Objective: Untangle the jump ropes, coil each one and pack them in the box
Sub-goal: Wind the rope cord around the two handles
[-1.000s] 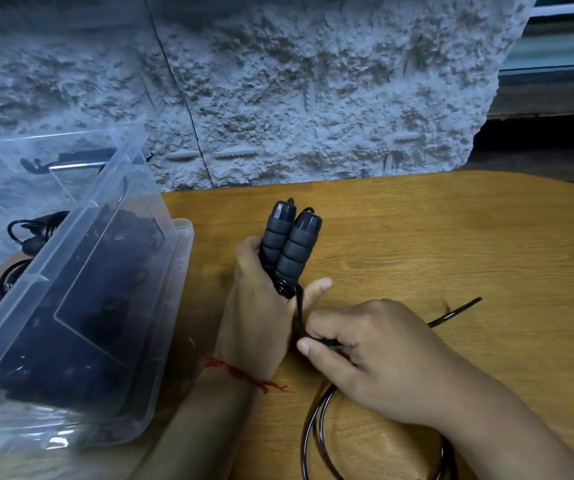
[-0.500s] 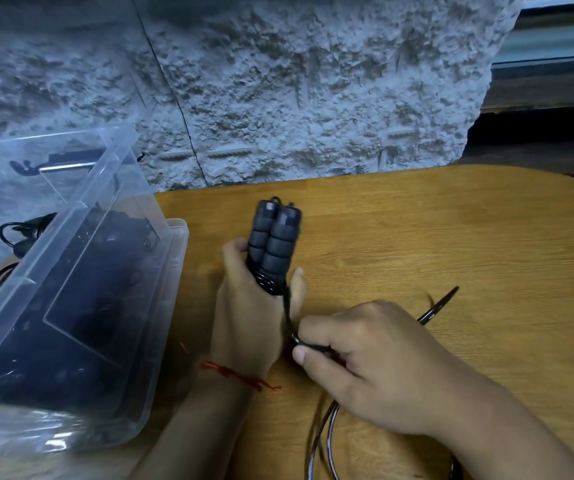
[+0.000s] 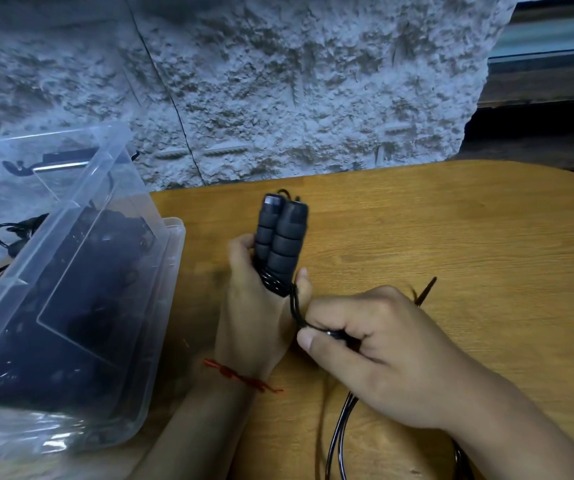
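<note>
**Step in hand (judged):** coiling; the cord is being wound round its own handles. Untangling looks done for this rope, packing not yet.

**Jump rope handles** (image 3: 281, 237): a black foam pair, side by side, ends toward twelve o'clock, over mid-table (image 3: 469, 237).

**Cord** (image 3: 338, 431): a few turns sit at the handle bases. One strand runs toward four o'clock, and slack loops lie at six o'clock.

**Box** (image 3: 174, 230): clear plastic, at nine o'clock of the hands, with dark ropes dimly seen inside.

**Next move (judged):** carry the strand round the handles again, taut, with the pair clamped so it cannot splay.

**Left hand** (image 3: 256, 320): fingers curled round the lower handles, thumb raised beside the turns.

**Right hand** (image 3: 385, 358): thumb and forefinger pinch the strand, the other fingers folded.
</note>
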